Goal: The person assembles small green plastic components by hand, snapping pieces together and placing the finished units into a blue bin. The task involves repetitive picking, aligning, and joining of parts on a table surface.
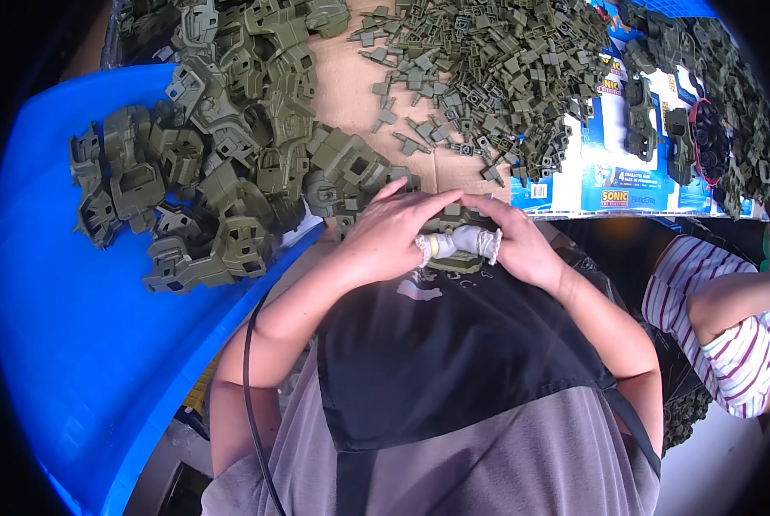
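In the head view, an olive plastic part [455,265] is seen just below the white cloth thumb covers [471,241] worn on the left hand [393,230] and right hand [527,245], neither clearly nearer. Its visible edge runs left to right; the rest is hidden. The fingers [443,203] are loosely bent, index tips almost together; whether the part is gripped cannot be told. Lettering and a barcode [539,190] are carried by blue-and-white printed cardboard [584,176]; pale print is partly visible on the black apron [454,361].

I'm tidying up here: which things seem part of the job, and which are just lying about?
Likely the job: green part between left hand and right hand; green shells; small green pieces.

Likely just lying about: black cable; printed blue-and-white sheets.
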The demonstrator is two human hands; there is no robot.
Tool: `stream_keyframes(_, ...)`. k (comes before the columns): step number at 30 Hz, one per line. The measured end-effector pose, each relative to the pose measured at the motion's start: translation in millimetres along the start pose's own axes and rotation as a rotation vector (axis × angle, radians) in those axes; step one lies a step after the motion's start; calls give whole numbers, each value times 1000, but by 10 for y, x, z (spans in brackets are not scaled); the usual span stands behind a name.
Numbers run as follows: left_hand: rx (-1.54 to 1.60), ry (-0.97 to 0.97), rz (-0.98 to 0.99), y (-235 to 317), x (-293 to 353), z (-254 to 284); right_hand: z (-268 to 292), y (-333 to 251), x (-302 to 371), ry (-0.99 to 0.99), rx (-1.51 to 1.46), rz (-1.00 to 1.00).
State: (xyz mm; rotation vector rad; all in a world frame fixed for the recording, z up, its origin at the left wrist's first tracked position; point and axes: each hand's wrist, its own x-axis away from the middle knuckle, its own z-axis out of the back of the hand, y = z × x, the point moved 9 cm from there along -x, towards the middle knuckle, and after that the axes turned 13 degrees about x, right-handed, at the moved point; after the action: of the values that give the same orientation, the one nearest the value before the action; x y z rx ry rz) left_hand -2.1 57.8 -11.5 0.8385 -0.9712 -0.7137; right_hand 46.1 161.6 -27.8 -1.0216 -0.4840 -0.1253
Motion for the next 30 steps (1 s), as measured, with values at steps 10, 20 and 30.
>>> stream_keyframes(10,20,126,8,8,73,0,-42,5,44,7,-36,-118)
stream_keyframes(20,269,479,-346,404,152,414,610,-555,111,236,-94,311)
stream_keyframes(30,355,494,-402,391,142,289,761,-751,195,503,-65,340)
